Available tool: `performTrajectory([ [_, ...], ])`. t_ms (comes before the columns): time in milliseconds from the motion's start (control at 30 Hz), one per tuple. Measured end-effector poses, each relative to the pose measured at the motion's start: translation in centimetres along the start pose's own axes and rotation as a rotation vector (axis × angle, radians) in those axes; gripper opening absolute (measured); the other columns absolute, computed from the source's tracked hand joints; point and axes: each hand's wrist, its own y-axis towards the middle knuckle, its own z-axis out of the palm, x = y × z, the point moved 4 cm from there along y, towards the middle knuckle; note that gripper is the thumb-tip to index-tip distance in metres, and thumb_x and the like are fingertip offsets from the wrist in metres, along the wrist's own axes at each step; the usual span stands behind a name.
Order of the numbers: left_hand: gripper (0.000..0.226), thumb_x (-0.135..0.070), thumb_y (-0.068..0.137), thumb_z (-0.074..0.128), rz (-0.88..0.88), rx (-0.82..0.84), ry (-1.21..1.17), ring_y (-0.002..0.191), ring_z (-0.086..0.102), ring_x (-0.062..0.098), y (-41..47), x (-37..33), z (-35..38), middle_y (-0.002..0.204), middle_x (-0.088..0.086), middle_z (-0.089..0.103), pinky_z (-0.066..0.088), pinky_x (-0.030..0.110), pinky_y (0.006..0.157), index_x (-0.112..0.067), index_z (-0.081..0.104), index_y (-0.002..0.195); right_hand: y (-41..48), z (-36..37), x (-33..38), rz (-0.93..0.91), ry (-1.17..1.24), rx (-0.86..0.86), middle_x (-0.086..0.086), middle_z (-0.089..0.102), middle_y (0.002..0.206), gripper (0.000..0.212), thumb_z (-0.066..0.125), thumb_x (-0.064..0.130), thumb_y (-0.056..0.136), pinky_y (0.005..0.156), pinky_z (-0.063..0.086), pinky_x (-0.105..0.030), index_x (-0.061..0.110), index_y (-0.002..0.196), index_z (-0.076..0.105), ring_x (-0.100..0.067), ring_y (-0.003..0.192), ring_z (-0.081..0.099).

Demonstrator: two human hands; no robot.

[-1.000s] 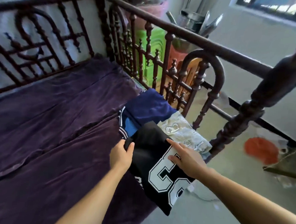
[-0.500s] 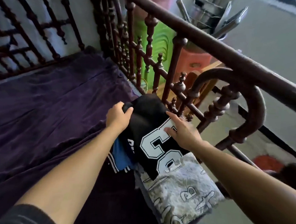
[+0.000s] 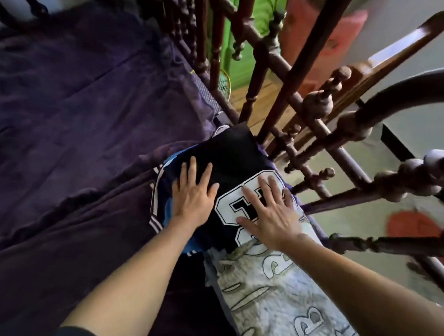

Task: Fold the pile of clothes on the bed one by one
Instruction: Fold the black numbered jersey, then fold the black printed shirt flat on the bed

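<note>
Both hands are lying flat on a folded black shirt with big white letters, which is sitting on top of a small stack at the edge of the bed with the dark purple velvet cover. The left hand is pressing on the plain black part, and its fingers are spread out and pointing away from the person. The right hand is resting on the white print, with its fingers spread too — nothing is being pinched or gripped by either hand.

Under the black shirt, a blue garment with white stripes is peeking out on the left side, just beside the left hand. A folded pale grey cloth with outlined letters is lying nearer the person, under the right arm, and the black shirt is touching its far end.

The stack is sitting right next to the dark brown carved wooden bed rail. Behind the rail, something green and something pink are showing — they are too blurry to name.
</note>
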Motion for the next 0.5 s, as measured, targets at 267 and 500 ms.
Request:
performTrajectory([
  [267,0.061,-0.055,0.097,0.024,0.011,0.198,0.063,0.147,-0.005,0.026,2.6,2.4,3.4,0.16,0.003,-0.011,0.019,0.049,0.114,-0.037,-0.001,0.151,2.0,4.7,0.2,0.041,-0.11,0.076,-0.006,-0.017,0.161,0.083,0.0,0.08,0.08,0.117,-0.008,-0.052,0.039,0.152,-0.004,-0.026,0.146,-0.021],
  [500,0.056,-0.034,0.098,0.04,-0.022,0.138,-0.063,0.144,0.013,0.032,-1.8,0.8,-3.0,0.159,0.01,0.006,0.026,0.046,0.111,-0.027,0.021,0.15,0.0,0.8,1.5,0.047,-0.045,0.26,-0.008,0.002,0.162,0.073,0.033,0.066,0.092,0.115,0.014,-0.053,0.032,0.152,0.01,-0.028,0.149,-0.002],
])
